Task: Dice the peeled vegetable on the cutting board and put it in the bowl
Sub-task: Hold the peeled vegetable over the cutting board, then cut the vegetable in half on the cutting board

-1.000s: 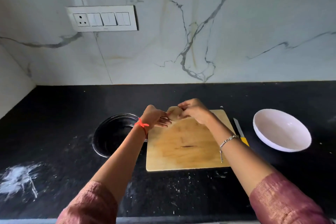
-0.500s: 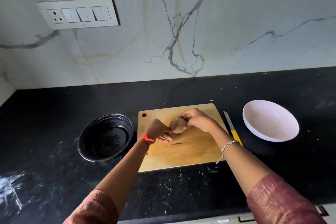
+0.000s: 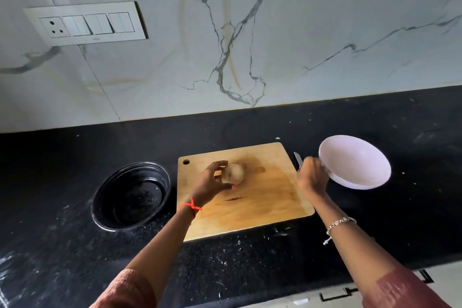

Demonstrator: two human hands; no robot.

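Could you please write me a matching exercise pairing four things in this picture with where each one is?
1 peeled vegetable
2 knife
3 white bowl
4 black container

A left of the cutting board
B farthest right
C in the left hand
D between board and white bowl, by the right hand

Pairs: 1-C, 2-D, 3-B, 4-A

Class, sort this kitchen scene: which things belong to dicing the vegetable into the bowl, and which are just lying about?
For the job: peeled vegetable, cutting board, knife, white bowl (likely the target).
Lying about: black bowl, wall switch panel.
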